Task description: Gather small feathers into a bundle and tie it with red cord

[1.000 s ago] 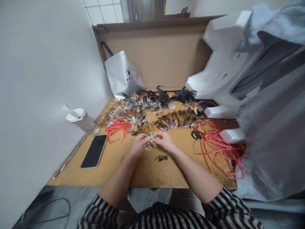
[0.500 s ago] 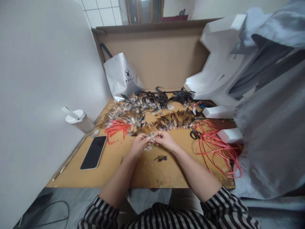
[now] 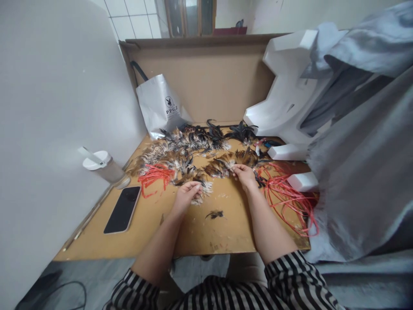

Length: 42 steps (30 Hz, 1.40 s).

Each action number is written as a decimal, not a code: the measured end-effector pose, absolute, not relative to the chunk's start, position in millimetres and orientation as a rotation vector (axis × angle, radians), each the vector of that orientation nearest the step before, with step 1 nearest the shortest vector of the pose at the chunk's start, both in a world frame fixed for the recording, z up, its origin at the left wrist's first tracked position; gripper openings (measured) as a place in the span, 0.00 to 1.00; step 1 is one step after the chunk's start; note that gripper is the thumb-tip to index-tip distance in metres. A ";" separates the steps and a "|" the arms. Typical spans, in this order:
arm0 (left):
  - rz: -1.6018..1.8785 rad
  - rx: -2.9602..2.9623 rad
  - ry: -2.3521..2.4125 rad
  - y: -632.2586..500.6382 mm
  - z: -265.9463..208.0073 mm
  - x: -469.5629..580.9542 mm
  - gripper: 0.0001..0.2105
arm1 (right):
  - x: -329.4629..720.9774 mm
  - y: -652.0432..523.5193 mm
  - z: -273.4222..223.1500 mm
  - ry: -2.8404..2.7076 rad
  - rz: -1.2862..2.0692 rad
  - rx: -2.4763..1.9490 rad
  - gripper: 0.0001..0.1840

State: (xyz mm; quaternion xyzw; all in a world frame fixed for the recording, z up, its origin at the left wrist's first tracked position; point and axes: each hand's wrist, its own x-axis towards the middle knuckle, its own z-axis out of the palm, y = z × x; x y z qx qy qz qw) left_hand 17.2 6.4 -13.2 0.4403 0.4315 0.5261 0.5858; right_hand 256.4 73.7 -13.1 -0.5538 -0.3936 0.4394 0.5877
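Note:
My left hand is closed in a pinch over a small heap of feathers with pale, fluffy ends; what lies between its fingertips is hidden. Farther right, my right hand pinches a feather with a pale base, at the front of a row of brown feathers. A small dark feather tuft lies on the table nearer to me. Behind my hands spreads a larger bank of black, brown and speckled feathers.
Red plastic strips lie left of the feathers, with a longer tangle of red strips at right. A phone and a lidded cup stand left. A silver bag, cardboard wall and white foam piece edge the table.
My hands were together at the pale feathers. My right hand has moved away to the right and forward, to the brown feather row. My left hand stays close to the same place.

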 end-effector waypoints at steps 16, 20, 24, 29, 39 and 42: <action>1.204 1.095 1.036 5.5 -10.8 20.1 0.12 | 259.6 62.7 -10.7 -1.531 0.218 -1.853 0.05; 1.214 1.102 1.036 5.8 -12.2 20.9 0.12 | 257.4 59.2 -4.6 -1.497 0.178 -1.754 0.05; 1.243 1.099 1.028 6.5 -11.8 20.0 0.11 | 256.1 56.0 2.6 -1.386 0.172 -1.588 0.08; 1.378 1.044 1.050 11.9 -7.4 9.1 0.11 | 243.5 50.0 7.2 -1.260 0.287 -1.423 0.14; 1.563 0.857 0.967 17.4 -3.6 -5.2 0.12 | 190.7 34.7 -10.7 -2.015 0.504 -1.358 0.08; 1.562 0.864 0.959 17.7 -5.4 -5.8 0.12 | 187.5 34.0 -9.2 -2.023 0.465 -1.402 0.09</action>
